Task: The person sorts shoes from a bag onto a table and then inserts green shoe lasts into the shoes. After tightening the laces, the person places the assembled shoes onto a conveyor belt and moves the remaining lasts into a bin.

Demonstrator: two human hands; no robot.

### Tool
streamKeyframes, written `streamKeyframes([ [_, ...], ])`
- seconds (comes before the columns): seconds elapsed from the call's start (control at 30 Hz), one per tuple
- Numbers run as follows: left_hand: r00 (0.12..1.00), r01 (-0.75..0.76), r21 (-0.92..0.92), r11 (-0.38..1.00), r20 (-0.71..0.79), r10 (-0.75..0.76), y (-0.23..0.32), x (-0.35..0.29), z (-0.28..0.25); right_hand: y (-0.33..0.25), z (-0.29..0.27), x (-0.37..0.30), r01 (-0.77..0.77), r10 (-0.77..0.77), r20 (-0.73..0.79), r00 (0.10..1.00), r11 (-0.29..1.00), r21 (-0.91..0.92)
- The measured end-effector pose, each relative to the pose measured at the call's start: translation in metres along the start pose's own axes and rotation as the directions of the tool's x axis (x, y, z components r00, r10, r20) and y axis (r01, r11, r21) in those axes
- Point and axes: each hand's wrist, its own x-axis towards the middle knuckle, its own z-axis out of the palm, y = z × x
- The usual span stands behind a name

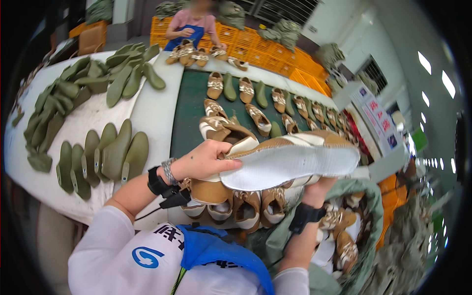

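Green conveyor surface [189, 105] carries tan shoes away; I hold one sole-up over its near end.
My left hand [204, 161] pinches the shoe [290, 160] heel, right hand [318, 186] cups underneath; next, I judge, an empty belt spot.

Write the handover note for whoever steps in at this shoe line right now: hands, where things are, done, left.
Left hand: grips the heel end of a tan shoe, white sole turned up.
Right hand: supports that shoe from below, mostly hidden.
Things: tan shoes along the green belt; green lasts on the white table; more shoes in the green sack.
Done: several shoes stand at the belt's near edge.
Left: the held shoe is not set down; the sack still holds shoes.
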Motion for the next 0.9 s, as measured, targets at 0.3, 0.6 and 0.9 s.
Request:
streamKeyframes([
  [0.3, 0.999, 0.049, 0.044, 0.998, -0.026, -0.047, -0.025, -0.017, -0.068, 0.015, 0.023, 0.004, -0.475, 0.41, 0.48, 0.775, 0.88, 0.017],
  [0.6, 0.986, 0.021, 0.218, 0.976, -0.164, 0.015, -0.034, -0.019, -0.092, 0.0, 0.014, 0.007, -0.58, 0.565, 0.329, 0.757, 0.812, -0.06],
  [0.9, 0.925, 0.261, 0.684, 0.681, -0.379, 0.026, -0.027, -0.048, -0.13, 0.017, 0.078, -0.05, 0.122, 0.27, 0.846, 0.46, 0.924, -0.361],
])
